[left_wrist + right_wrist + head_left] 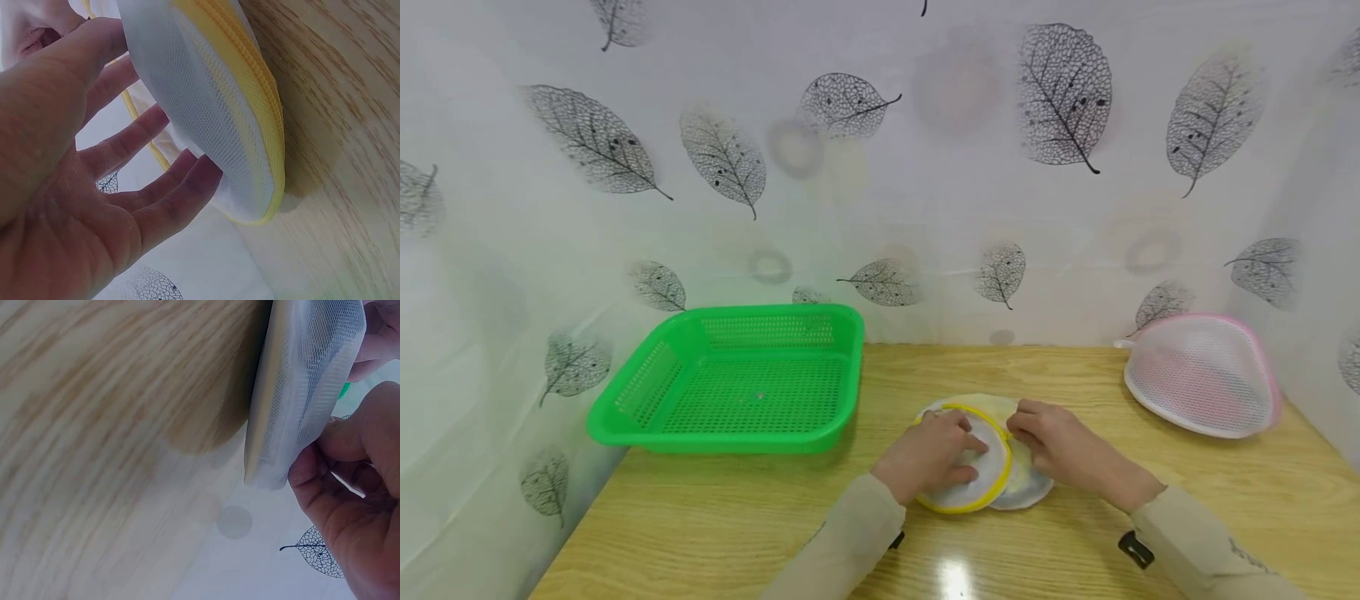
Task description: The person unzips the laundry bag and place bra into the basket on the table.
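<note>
Handling the white mesh bag with yellow trim (992, 468) well called, in judgement, for light steadying by the left hand (928, 454) and a firm, slow pull by the right hand (1060, 442). Location: it lay on the wooden table (737, 517), right of the green basket (715, 442). Left: fingers spread, tips touching mesh, nothing gripped. Right: thumb and fingertips pinched mesh near the trim. Hands were apart, forearms converging.
</note>
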The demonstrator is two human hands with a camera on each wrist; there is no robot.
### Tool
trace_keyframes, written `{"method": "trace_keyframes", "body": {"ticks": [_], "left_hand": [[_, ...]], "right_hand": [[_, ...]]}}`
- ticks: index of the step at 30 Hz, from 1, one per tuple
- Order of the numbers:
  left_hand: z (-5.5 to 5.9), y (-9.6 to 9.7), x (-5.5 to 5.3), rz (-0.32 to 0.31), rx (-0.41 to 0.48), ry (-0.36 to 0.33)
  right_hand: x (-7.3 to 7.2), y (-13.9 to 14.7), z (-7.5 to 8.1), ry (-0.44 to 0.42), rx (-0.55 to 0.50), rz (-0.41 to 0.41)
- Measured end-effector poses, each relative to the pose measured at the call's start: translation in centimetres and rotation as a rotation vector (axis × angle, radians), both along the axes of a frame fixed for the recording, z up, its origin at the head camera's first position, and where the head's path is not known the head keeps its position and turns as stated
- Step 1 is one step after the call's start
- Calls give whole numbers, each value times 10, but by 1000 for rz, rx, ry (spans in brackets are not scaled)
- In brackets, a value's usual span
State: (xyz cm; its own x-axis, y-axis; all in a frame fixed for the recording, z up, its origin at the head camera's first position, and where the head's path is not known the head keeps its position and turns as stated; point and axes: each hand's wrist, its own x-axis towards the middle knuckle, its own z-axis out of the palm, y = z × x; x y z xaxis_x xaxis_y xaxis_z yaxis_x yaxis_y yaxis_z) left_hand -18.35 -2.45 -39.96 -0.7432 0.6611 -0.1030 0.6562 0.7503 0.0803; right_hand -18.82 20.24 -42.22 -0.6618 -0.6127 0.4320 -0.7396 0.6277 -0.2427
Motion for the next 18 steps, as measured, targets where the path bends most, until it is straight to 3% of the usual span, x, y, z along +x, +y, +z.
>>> {"method": "trace_keyframes", "body": {"ticks": [18], "left_hand": [[3, 1, 1, 21, 2, -23]], "right_hand": [[4, 1, 1, 23, -16, 14]]}}
